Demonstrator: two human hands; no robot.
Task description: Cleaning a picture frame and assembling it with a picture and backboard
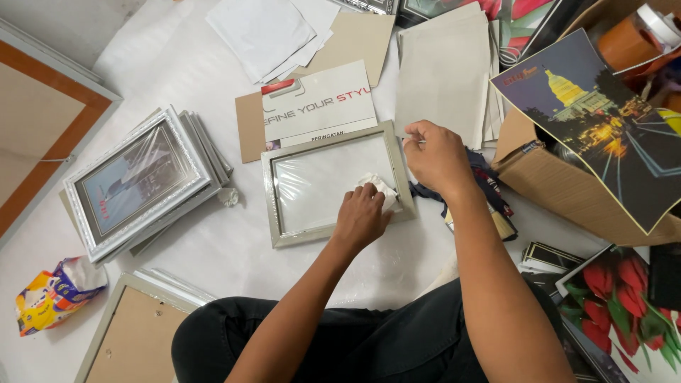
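left hand (363, 215) clenched on tissue (379, 189), pressing frame (333, 186) glass, centre | right hand (434, 157) pinching frame's far-right corner | risk: hard pressure may crack the glass; frame may slide if grip loosens

This looks like a small picture-framing workshop or frame seller's back room, with the work done seated on a floor (177, 57) covered in white sheeting. A stack of silver frames (142, 181) wrapped in film lies at nine o'clock, a large orange-edged frame (42, 128) beyond it. Backing boards and paper sheets (440, 71) pile up at twelve. Posters, a night-lit domed building (603, 120) and red tulips (617, 298), spill from a cardboard box (560, 191) at three.
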